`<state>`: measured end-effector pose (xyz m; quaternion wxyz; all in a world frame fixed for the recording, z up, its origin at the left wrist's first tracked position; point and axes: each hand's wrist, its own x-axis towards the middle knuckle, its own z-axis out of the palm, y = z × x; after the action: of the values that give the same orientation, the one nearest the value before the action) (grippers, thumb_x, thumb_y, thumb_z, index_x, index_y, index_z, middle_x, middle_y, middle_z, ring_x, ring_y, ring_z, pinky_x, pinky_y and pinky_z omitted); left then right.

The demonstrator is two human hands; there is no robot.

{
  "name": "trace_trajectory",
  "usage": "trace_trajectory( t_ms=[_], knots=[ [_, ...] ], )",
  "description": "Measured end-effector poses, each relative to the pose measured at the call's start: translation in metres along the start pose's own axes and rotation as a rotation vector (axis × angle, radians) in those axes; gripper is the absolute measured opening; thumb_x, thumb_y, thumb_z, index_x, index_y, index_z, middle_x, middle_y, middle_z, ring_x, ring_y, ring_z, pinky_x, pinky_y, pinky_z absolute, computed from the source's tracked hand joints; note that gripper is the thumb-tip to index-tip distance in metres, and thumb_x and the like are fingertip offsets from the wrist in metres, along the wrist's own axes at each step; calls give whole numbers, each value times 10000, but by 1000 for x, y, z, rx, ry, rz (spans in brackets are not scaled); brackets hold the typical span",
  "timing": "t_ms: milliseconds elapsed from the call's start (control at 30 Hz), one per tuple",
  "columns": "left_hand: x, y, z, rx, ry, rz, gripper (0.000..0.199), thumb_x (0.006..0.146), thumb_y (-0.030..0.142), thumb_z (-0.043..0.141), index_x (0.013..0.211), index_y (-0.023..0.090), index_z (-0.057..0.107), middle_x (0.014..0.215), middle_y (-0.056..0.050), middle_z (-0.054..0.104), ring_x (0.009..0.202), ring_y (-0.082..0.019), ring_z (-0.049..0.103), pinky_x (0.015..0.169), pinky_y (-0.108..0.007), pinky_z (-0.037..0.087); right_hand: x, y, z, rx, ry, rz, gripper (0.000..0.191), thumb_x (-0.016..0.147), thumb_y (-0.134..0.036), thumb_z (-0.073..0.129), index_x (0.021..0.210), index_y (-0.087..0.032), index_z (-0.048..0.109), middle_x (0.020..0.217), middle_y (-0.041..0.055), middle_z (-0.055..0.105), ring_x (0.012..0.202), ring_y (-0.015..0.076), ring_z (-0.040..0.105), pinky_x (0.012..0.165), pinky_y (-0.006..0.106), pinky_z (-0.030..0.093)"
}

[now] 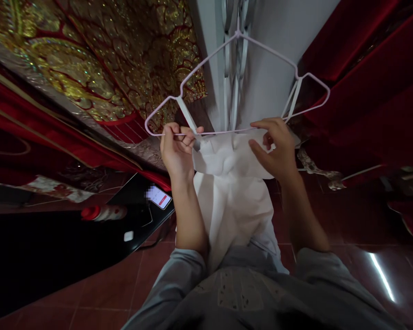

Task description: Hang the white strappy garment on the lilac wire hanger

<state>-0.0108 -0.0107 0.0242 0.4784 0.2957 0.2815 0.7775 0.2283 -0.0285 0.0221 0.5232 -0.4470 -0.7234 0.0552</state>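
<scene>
A pale pink clothes hanger (266, 48) hangs in front of me. White straps (187, 114) loop over its shoulder notches, and a white garment (232, 192) hangs below its bottom bar. My left hand (178, 149) is closed around the left part of that bar, thumb up and fingers curled beside the strap. At the right end of the bar is my right hand (277, 146). Its index finger reaches along the bar, and its thumb stands apart below. The upper edge of the garment lies between both hands, partly covered by the fingers.
Gold-sequined red clothing (131, 55) hangs at the left, dark red garments (371, 82) at the right. Metal rails (231, 82) run behind the hanger. A black table (55, 256) at the lower left bears a lit phone (160, 197), a red-capped bottle (105, 212) and a small white case (128, 236).
</scene>
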Motion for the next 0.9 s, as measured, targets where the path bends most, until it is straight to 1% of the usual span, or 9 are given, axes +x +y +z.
trace_trajectory(
  t_ms=[100,200,333,433,533,600,667,833,900],
  knots=[
    [-13,-15,-7,64,3,85,256,1008,476,760,988,259,627,944,-9,759,927,-196,793,882,-284,586,-14,-6,12,66,-9,92,348,927,-293,699,1274,-306,717,1221,71,704,776,172,588,679,370,567],
    [-28,-18,-12,323,-58,88,277,936,485,836,993,238,724,959,-28,768,969,-206,747,946,-299,545,-16,-2,17,102,-15,143,382,928,-329,738,1308,-320,704,1298,78,683,751,159,561,695,380,579],
    [-34,22,-7,433,-175,17,193,918,403,868,928,215,827,928,-64,750,863,-199,649,748,-266,508,-13,8,16,112,-5,155,353,939,-370,745,1287,-326,709,1325,68,676,725,145,534,697,381,577],
    [-19,64,2,132,-215,-105,308,1082,385,630,966,193,842,953,-84,758,610,-165,421,480,-290,349,-11,14,10,135,-20,139,355,934,-381,754,1281,-319,719,1314,76,678,768,164,564,704,387,583],
    [3,82,1,-50,-17,-41,570,1210,341,285,1048,189,809,1155,-52,804,548,-147,289,428,-316,262,-10,15,3,147,-35,147,357,926,-365,766,1279,-321,735,1333,79,675,801,170,580,722,390,592],
    [12,75,-5,-25,195,69,448,1208,264,367,1063,202,786,1159,7,808,548,-118,310,448,-297,249,-10,14,1,146,-25,142,356,926,-341,759,1281,-321,745,1327,75,680,788,161,574,721,386,589],
    [13,57,-12,94,294,104,254,1146,193,543,1062,204,783,1068,30,813,564,-94,363,480,-276,246,-11,10,1,141,-29,128,373,928,-326,746,1301,-322,746,1327,73,693,779,158,577,713,380,584],
    [-8,18,-7,214,-36,-37,268,1108,315,597,950,176,763,1061,-103,852,477,-97,314,447,-308,165,-18,7,13,165,-115,77,473,969,-395,704,1440,-364,688,1516,78,664,863,184,665,733,391,612],
    [-15,13,4,159,-97,-4,280,1121,331,572,915,208,718,1037,-98,853,436,-100,268,429,-316,135,-25,17,18,164,43,56,431,981,-451,698,1404,-368,702,1499,77,673,949,216,696,776,414,623]
  ],
)
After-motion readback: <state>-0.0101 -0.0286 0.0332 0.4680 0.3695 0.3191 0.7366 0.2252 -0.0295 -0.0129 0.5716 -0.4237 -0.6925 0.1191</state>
